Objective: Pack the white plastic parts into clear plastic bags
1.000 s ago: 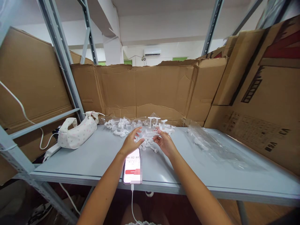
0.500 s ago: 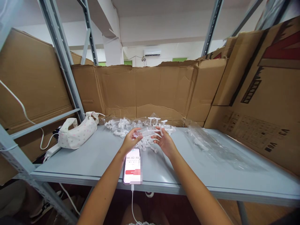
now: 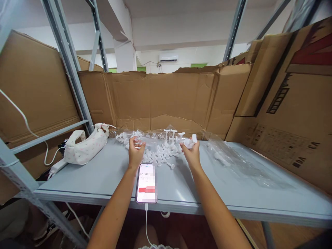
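Observation:
My left hand [image 3: 136, 152] is raised over the grey table [image 3: 109, 173], closed on a clear plastic piece near the left part of the pile. My right hand [image 3: 191, 150] is held apart to the right, pinching a small white plastic part [image 3: 190, 141]. Between the two hands lies a heap of small white plastic parts [image 3: 160, 152], some standing upright like pegs at the back. A phone [image 3: 146, 186] with a running timer lies face up near the front edge, between my forearms, with a cable hanging from it.
A white patterned pouch [image 3: 85, 145] sits at the left end by a metal rack post [image 3: 70, 65]. Crumpled clear plastic bags [image 3: 233, 159] lie to the right. Cardboard sheets [image 3: 160, 100] wall the table at the back and both sides.
My hands were together over the pile holding one clear piece between them; now they have drawn apart, the left to the left, the right to the right, each with a piece.

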Tool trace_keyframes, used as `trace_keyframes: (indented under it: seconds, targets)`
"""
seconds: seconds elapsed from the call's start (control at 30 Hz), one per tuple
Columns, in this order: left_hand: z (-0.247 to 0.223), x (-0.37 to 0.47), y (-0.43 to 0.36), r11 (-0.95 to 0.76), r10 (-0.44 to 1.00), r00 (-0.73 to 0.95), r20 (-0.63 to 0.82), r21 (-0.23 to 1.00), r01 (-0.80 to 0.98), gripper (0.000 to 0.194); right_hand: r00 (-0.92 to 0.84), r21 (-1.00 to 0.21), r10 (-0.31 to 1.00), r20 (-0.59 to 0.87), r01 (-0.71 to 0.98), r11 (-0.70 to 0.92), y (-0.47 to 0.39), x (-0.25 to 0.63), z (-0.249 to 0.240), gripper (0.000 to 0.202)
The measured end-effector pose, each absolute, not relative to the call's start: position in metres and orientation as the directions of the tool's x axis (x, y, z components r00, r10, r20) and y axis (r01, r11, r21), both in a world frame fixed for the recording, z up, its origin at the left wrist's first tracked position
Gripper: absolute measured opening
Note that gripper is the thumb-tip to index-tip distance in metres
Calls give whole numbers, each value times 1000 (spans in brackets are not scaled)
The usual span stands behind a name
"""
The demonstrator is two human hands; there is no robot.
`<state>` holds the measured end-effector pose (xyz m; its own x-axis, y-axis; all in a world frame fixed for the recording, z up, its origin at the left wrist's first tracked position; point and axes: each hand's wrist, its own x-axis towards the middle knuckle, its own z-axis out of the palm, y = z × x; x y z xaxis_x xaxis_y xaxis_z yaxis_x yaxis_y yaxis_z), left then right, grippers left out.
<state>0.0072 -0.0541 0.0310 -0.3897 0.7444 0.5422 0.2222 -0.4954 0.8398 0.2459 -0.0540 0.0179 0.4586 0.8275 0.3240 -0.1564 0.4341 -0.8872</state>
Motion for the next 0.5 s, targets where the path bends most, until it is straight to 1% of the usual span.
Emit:
trace_keyframes:
  seconds: [0.03,0.1,0.3,0.4,0.5]
  targets:
    - [30,6,-53,-489,733,-409,544,839,240,45,496,-882,799,340,-126,454,-51,248,16,60]
    - [28,2,-50,-471,717,-439,542,840,269,46,529,-871,775,346,-125,474,-46,253,13,54]
    - [20,-6,-41,-404,721,-430,544,834,376,47,563,-888,779,275,-161,430,-32,264,4,47]
    - [18,-8,-39,-360,739,-418,529,834,418,47,573,-899,776,262,-147,412,-26,268,-2,49]
    - [17,-10,-39,-291,775,-395,494,833,470,47,591,-929,767,250,-75,362,-20,271,-8,60]
